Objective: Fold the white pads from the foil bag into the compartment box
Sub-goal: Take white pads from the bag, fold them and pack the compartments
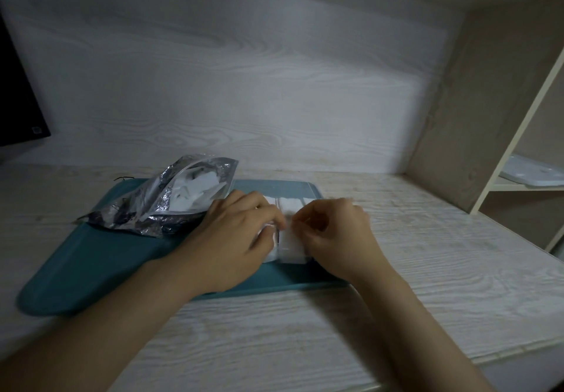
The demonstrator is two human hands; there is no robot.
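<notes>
While the left hand (241, 233) curls palm-down round a white pad (268, 228), the right hand (335, 233) pinches it too.

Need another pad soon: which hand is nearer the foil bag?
Left. The left hand sits beside the foil bag; the right hand is farther off, pinching a white pad over the compartment box.

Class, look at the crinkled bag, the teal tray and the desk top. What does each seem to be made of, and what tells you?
Foil bag: metallised film, shiny; sharp silver creases, with a clear window.
Teal tray: probably plastic or silicone, matte; smooth, rounded edge.
Desk top: pale wood-grain, likely laminate; real wood is possible.
</notes>
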